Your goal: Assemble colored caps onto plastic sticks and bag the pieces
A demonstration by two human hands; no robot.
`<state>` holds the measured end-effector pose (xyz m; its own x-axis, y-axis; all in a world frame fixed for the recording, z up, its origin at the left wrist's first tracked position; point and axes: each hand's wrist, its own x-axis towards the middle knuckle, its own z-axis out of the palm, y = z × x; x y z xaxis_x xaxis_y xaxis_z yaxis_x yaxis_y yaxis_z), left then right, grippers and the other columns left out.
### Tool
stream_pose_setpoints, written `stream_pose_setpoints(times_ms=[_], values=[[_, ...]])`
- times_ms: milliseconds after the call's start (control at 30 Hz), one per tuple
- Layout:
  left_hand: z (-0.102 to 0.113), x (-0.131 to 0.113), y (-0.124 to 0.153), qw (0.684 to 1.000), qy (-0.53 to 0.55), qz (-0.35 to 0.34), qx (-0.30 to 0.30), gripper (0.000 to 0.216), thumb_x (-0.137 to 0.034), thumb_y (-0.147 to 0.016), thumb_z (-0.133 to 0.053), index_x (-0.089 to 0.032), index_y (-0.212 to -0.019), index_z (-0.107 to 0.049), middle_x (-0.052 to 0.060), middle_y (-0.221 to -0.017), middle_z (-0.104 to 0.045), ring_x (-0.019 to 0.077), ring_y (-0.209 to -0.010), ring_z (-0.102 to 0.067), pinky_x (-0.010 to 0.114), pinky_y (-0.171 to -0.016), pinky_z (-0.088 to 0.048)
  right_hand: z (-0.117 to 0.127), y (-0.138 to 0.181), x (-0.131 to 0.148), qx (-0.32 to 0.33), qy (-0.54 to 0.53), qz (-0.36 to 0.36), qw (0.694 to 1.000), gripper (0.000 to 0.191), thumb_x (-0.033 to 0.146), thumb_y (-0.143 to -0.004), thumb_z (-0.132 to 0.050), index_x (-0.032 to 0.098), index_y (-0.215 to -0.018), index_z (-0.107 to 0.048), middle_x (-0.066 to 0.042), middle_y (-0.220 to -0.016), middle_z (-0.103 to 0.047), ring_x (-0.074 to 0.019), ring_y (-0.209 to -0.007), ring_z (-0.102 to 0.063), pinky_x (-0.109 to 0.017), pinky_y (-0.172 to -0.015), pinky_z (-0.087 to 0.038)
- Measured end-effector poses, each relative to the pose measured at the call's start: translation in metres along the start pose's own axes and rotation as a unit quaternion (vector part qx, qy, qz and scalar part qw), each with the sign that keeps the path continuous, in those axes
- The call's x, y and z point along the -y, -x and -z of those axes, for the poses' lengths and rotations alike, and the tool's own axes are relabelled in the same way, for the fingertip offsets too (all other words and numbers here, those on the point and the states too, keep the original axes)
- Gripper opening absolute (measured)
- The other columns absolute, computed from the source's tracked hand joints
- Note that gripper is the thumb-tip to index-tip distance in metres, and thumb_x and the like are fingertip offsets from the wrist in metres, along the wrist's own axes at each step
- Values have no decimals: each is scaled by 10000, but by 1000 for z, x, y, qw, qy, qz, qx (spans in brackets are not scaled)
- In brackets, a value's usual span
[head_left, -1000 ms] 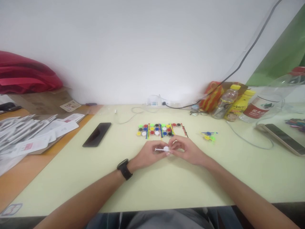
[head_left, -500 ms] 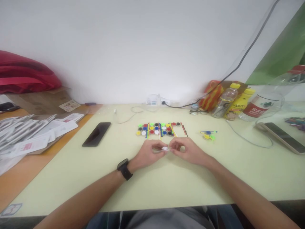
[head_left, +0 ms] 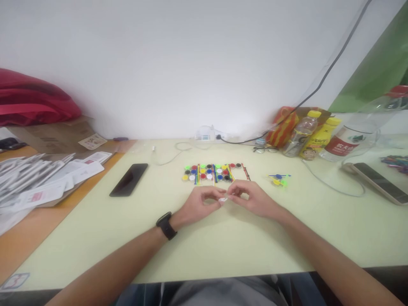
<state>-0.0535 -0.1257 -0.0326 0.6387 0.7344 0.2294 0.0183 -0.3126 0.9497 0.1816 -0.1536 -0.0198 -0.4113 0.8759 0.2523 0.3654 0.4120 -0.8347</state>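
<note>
A small white plastic piece (head_left: 223, 199) is pinched between the fingertips of my left hand (head_left: 200, 205), which wears a black watch. My right hand (head_left: 255, 199) meets it from the other side, thumb and forefinger closed at the piece's right end. Just beyond my hands lie rows of coloured round discs (head_left: 209, 171) with thin coloured sticks (head_left: 214, 173) between them. To the right of these is a small loose group of blue, yellow and green pieces (head_left: 278, 179). The fingers partly hide the white piece.
A black phone (head_left: 129, 180) lies on the left, another phone (head_left: 381, 182) on the right. Bottles (head_left: 344, 140), glasses (head_left: 266, 149) and a cable (head_left: 338, 193) are at the back right. White packets (head_left: 38, 182) are heaped at the left beside a cardboard box (head_left: 47, 136).
The white piece has tilted between my fingertips, its right end now higher. My right hand has risen slightly. The discs and sticks on the table have not moved.
</note>
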Motion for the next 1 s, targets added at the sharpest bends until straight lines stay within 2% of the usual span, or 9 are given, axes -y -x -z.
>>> stream_pose_setpoints(times_ms=[200, 333, 467, 567, 667, 733, 767, 867, 1000], values=[[5, 6, -4, 995, 80, 48, -27, 268, -330, -862, -818, -172, -1069, -759, 99, -1053, -749, 213, -986, -702, 359, -941, -560, 2, 0, 0, -110, 35, 40, 993, 216, 375, -960, -620, 242, -1130, -640, -73, -1059, -677, -201, -865, -650, -350, -779, -563], [8, 12, -6, 988, 126, 67, -57, 292, -307, -800, -876, -160, -1012, -738, 69, -983, -736, 180, -924, -700, 323, -894, -564, 1, 3, 4, -125, 24, 43, 991, 294, 389, -1014, -535, 265, -1276, -588, -45, -916, -619, -196, -806, -606, -331, -712, -532], [9, 13, -7, 984, 149, 71, -72, 278, -292, -792, -883, -152, -983, -738, 56, -942, -739, 166, -891, -703, 312, -878, -567, -8, 5, 2, -104, -30, 38, 993, 602, 385, -1036, -503, 323, -1580, -253, -29, -929, -572, -180, -758, -569, -320, -678, -516], [9, 13, -7, 982, 154, 70, -79, 275, -281, -781, -890, -148, -973, -746, 52, -926, -742, 166, -875, -706, 312, -864, -574, -17, 5, -4, -126, -65, 54, 988, 847, 361, -1032, -522, 375, -1614, 93, -19, -1001, -552, -150, -678, -516, -313, -633, -492], [8, 12, -7, 982, 161, 67, -79, 265, -272, -774, -895, -145, -957, -752, 49, -915, -743, 164, -869, -707, 310, -860, -575, -19, 4, -8, -148, -77, 56, 984, 787, 357, -1018, -551, 377, -1601, -24, -24, -1054, -543, -133, -657, -497, -303, -618, -458], [7, 12, -7, 981, 165, 66, -81, 265, -272, -764, -901, -144, -945, -754, 52, -916, -745, 167, -870, -708, 312, -854, -576, -13, 4, -8, -121, -73, 33, 989, 400, 390, -1014, -551, 287, -1393, -473, -19, -965, -555, -134, -643, -477, -300, -607, -427], [7, 12, -7, 980, 166, 66, -82, 267, -274, -761, -902, -145, -942, -753, 55, -925, -748, 171, -874, -709, 313, -850, -577, -9, 4, -8, -76, -77, 15, 994, 227, 412, -1019, -531, 233, -1122, -624, -11, -853, -546, -135, -618, -452, -300, -594, -406], [7, 13, -6, 981, 163, 66, -85, 267, -282, -765, -899, -147, -941, -750, 64, -948, -751, 177, -879, -710, 314, -837, -576, 3, 3, -5, 76, -118, -29, 990, 565, 459, -1038, -453, 210, -532, -415, 23, -549, -357, -127, -528, -333, -307, -548, -325], [7, 12, -6, 983, 154, 64, -82, 256, -280, -777, -891, -147, -945, -749, 59, -922, -742, 163, -850, -700, 302, -823, -568, 6, 1, 2, 31, -124, -22, 992, 480, 445, -971, -608, 196, -586, -463, 24, -603, -434, -123, -582, -389, -291, -580, -328]])
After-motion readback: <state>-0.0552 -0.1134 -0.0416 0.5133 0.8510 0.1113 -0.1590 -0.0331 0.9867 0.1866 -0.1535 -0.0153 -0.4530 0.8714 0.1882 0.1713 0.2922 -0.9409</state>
